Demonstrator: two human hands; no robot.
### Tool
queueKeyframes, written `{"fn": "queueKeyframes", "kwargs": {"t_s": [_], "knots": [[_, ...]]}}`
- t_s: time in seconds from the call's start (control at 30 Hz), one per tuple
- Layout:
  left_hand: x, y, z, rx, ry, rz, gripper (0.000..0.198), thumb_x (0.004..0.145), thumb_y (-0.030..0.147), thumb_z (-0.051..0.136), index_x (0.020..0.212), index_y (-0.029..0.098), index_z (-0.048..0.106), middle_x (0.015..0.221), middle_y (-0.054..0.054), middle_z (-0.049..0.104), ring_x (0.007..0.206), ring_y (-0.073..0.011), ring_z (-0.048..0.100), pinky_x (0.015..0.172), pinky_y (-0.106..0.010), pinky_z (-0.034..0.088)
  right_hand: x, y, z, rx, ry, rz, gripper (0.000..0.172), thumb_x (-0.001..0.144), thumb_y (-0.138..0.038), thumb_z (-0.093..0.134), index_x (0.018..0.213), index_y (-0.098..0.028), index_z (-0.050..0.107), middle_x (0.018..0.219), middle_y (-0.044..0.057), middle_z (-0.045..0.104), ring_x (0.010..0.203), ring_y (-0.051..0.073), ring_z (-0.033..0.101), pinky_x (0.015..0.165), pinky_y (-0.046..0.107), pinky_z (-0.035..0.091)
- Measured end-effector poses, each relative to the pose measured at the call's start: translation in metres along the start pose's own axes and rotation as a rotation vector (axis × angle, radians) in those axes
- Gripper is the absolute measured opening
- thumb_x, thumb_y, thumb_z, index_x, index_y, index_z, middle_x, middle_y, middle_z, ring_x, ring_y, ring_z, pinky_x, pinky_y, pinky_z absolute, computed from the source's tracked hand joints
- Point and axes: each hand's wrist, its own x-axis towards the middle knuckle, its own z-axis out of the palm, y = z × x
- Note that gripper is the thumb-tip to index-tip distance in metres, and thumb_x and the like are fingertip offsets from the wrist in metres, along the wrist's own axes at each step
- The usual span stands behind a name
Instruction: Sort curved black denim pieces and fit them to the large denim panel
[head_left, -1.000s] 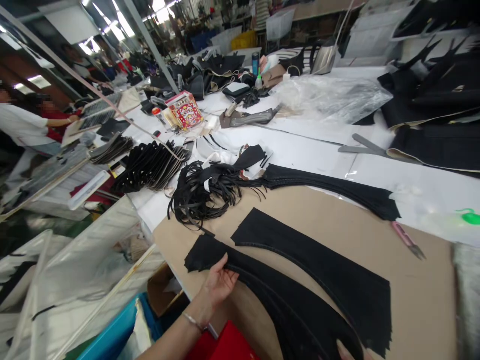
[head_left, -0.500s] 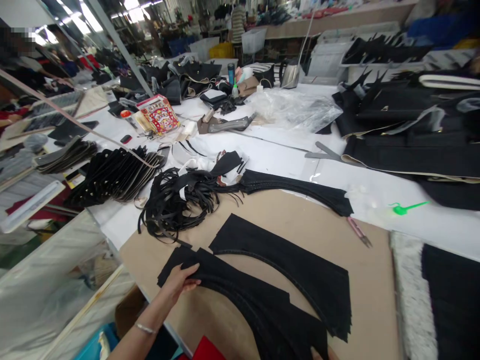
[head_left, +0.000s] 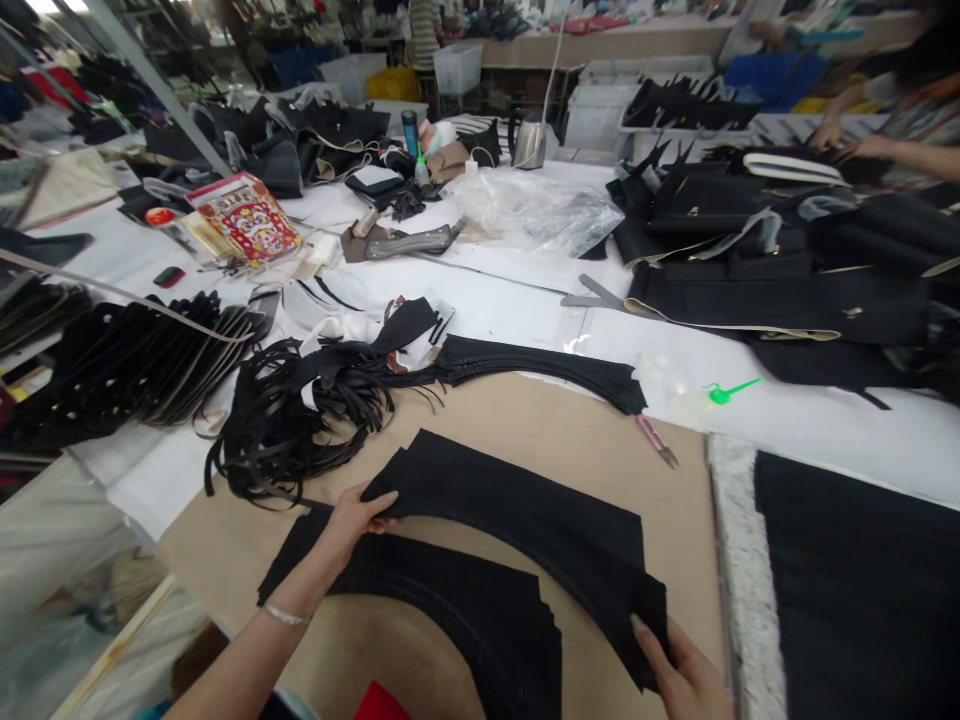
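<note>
Two curved stacks of black cut pieces lie on a brown cardboard sheet [head_left: 525, 420]. My left hand [head_left: 352, 520] is closed on the left tip of the upper curved stack [head_left: 517, 510]. My right hand [head_left: 679, 670] grips the right end of that same stack near the bottom edge of the view. The lower curved stack [head_left: 457, 610] rests under and in front of it, touched by neither hand. A bracelet sits on my left wrist.
A tangle of black strips [head_left: 300, 410] lies left of the cardboard, a third curved stack [head_left: 540, 365] behind it. Small pink snips [head_left: 656, 440] and a green plastic piece [head_left: 724, 392] lie to the right. Black bags [head_left: 757, 260] and a co-worker's arms [head_left: 885, 140] are far right.
My left hand left the lower stack and took the upper stack's left tip. My right hand came into view on its right end. The view swung to the right.
</note>
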Motion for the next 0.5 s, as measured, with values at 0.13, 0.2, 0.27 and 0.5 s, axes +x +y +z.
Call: {"fn": "queueKeyframes", "kwargs": {"t_s": [0.13,0.2,0.27,0.5], "knots": [[0.023,-0.014,0.013,0.045,0.008,-0.031,0.036,0.058,0.031,0.082,0.079,0.012,0.059,0.057,-0.003,0.064,0.041,-0.0139,0.06,0.032,-0.018,0.041,0.012,-0.003,0.008,-0.097,0.017,-0.047,0.065,0.069,-0.072,0.048,0.097,-0.017,0.067,0.092,0.009,0.073,0.091,0.03,0.066,0.079,0.033,0.051],[0.026,-0.017,0.016,0.059,0.023,-0.034,0.034,0.06,0.031,0.08,0.079,0.013,0.058,0.056,-0.002,0.063,0.039,-0.0132,0.059,0.03,-0.017,0.038,0.014,-0.004,0.01,-0.132,0.026,-0.056,0.062,0.07,-0.073,0.046,0.088,-0.018,0.067,0.08,0.008,0.072,0.08,0.028,0.066,0.071,0.032,0.05],[0.026,-0.017,0.016,0.068,0.037,-0.034,0.033,0.062,0.032,0.079,0.08,0.012,0.059,0.055,-0.002,0.063,0.038,-0.0128,0.058,0.03,-0.016,0.037,0.016,-0.003,0.01,-0.153,0.035,-0.041,0.062,0.07,-0.074,0.044,0.087,-0.019,0.066,0.075,0.007,0.071,0.075,0.027,0.065,0.066,0.032,0.049],[0.017,-0.013,0.011,0.068,0.079,-0.009,0.035,0.064,0.035,0.077,0.085,0.012,0.061,0.057,-0.003,0.065,0.039,-0.0121,0.059,0.031,-0.015,0.038,0.026,0.001,0.004,-0.188,0.034,0.036,0.065,0.065,-0.077,0.043,0.09,-0.021,0.066,0.077,0.006,0.071,0.077,0.029,0.066,0.066,0.035,0.05]]}}
